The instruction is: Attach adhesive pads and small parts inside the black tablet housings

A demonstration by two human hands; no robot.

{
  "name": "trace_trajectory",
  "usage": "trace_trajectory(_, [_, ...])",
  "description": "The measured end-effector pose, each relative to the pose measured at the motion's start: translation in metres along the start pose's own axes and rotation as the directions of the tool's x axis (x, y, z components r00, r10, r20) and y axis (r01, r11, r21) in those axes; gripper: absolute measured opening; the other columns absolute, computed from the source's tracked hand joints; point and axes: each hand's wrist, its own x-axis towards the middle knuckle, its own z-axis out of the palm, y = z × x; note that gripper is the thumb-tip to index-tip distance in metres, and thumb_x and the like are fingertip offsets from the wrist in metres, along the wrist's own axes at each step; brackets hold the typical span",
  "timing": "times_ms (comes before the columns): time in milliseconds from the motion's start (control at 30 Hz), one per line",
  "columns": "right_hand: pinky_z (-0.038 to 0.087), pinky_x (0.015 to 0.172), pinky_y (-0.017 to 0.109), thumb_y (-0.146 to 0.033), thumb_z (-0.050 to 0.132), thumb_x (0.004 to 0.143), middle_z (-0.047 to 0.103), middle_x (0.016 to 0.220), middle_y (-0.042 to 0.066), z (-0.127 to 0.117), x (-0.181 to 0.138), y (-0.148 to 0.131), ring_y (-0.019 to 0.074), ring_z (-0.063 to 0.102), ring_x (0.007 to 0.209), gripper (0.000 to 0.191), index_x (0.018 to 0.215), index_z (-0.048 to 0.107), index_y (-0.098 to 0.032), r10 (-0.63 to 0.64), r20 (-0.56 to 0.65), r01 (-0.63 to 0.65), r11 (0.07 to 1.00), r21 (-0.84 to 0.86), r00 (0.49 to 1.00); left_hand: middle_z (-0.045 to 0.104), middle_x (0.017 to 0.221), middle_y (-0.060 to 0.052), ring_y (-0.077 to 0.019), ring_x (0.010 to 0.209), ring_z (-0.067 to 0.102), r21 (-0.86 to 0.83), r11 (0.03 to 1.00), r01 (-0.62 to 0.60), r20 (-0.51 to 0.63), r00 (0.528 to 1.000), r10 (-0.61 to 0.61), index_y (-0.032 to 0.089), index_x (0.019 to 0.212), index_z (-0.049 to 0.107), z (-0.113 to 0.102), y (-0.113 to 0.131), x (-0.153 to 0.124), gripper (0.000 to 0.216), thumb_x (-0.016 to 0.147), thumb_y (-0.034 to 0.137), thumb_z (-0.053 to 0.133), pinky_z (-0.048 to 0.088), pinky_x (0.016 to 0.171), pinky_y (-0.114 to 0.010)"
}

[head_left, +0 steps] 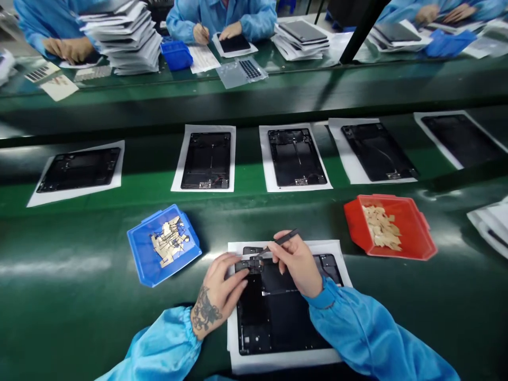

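Note:
In front of me a black tablet housing point(291, 323) lies on a white sheet point(278, 364), its inner side facing up. My left hand point(220, 288), tattooed on the back, is at the housing's upper left corner. Its fingertips close on a small black part point(255, 264) there. Black tweezers point(286, 237) are gripped in my right hand point(296, 262), slanting down so their tips meet that small part or come very close to it. Behind the tips, a further black piece point(252, 250) shows at the housing's top edge.
A blue bin point(143, 254) of small tan pieces with black strips stands left. To the right is a red bin point(413, 227) of tan pieces. Several housings on white sheets, one a tablet housing point(210, 159), line the green belt point(153, 174). Co-workers in blue sleeves point(257, 26) sit opposite.

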Motion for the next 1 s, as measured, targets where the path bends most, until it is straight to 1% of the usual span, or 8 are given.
trace_trajectory(67, [0.035,0.032,0.015,-0.042,0.072,0.070,0.058,0.061,-0.004,0.001,0.001,0.000,0.0085,0.049,0.046,0.040,0.091,0.047,-0.020,0.011,0.008,-0.011,1.000,0.010,1.000,0.058,0.093,-0.009,-0.0205,0.092,0.053,0.100,0.994,-0.038,-0.118,0.992,0.050,0.018,0.111,0.062,0.005,0.001,0.004,0.029,0.085,0.009,0.052,0.047,0.081,-0.038])
trace_trajectory(100, [0.036,0.032,0.015,-0.042,0.072,0.070,0.058,0.062,-0.004,0.001,0.002,0.000,0.0088,0.049,0.047,0.040,0.091,0.047,-0.020,0.017,0.013,-0.017,1.000,0.009,1.000,0.057,0.085,-0.007,-0.0183,0.085,0.053,0.156,0.984,-0.082,-0.146,0.984,0.105,0.018,0.111,0.062,0.008,0.002,0.006,0.030,0.085,0.007,0.052,0.047,0.077,-0.036])
trace_trajectory(167, [0.036,0.033,0.015,-0.042,0.071,0.071,0.058,0.062,-0.004,0.000,0.002,0.002,0.0087,0.049,0.047,0.038,0.091,0.047,-0.020,0.020,0.028,-0.020,1.000,-0.017,0.999,0.057,0.078,-0.004,-0.0162,0.078,0.052,0.216,0.960,-0.177,-0.146,0.967,0.211,0.018,0.110,0.062,0.013,0.003,0.007,0.029,0.084,0.007,0.054,0.045,0.074,-0.034])
trace_trajectory(233, [0.034,0.034,0.016,-0.042,0.068,0.075,0.056,0.059,-0.005,0.000,0.002,0.006,0.0078,0.047,0.044,0.034,0.091,0.047,-0.020,0.004,0.044,0.000,0.996,-0.086,0.999,0.058,0.077,-0.004,-0.0151,0.075,0.052,0.203,0.955,-0.218,-0.135,0.959,0.248,0.016,0.108,0.062,0.016,0.002,0.007,0.027,0.083,0.008,0.057,0.043,0.071,-0.031])
trace_trajectory(367, [0.035,0.038,0.018,-0.038,0.063,0.080,0.053,0.057,-0.006,-0.001,0.000,0.013,0.0080,0.047,0.044,0.026,0.091,0.049,-0.019,-0.093,0.067,0.108,0.952,-0.286,0.993,0.058,0.070,-0.002,-0.0133,0.066,0.049,0.159,0.966,-0.203,-0.079,0.973,0.217,0.014,0.109,0.061,0.018,0.000,0.003,0.025,0.084,0.013,0.059,0.039,0.061,-0.028])
trace_trajectory(467, [0.040,0.043,0.020,-0.035,0.062,0.081,0.054,0.061,-0.004,-0.001,-0.001,0.014,0.0103,0.053,0.051,0.022,0.090,0.051,-0.019,-0.141,0.087,0.163,0.917,-0.364,0.986,0.056,0.066,-0.002,-0.0134,0.062,0.048,0.133,0.967,-0.219,-0.028,0.974,0.225,0.013,0.106,0.061,0.017,0.001,0.003,0.021,0.085,0.015,0.058,0.037,0.057,-0.028])
trace_trajectory(733, [0.044,0.046,0.023,-0.036,0.061,0.081,0.057,0.066,-0.001,-0.001,-0.003,0.014,0.0119,0.054,0.053,0.020,0.088,0.052,-0.019,-0.161,0.081,0.181,0.870,-0.458,0.984,0.055,0.065,-0.003,-0.0146,0.061,0.047,0.076,0.979,-0.189,0.009,0.982,0.189,0.010,0.108,0.059,0.016,0.004,0.004,0.024,0.084,0.013,0.057,0.036,0.055,-0.029])
trace_trajectory(1000, [0.045,0.048,0.023,-0.037,0.061,0.081,0.059,0.067,-0.001,0.000,-0.002,0.016,0.0126,0.055,0.054,0.021,0.088,0.053,-0.019,-0.180,0.085,0.199,0.860,-0.470,0.980,0.056,0.066,-0.004,-0.0151,0.061,0.047,0.077,0.980,-0.181,0.018,0.983,0.180,0.010,0.108,0.059,0.017,0.004,0.001,0.025,0.083,0.013,0.058,0.037,0.055,-0.030])
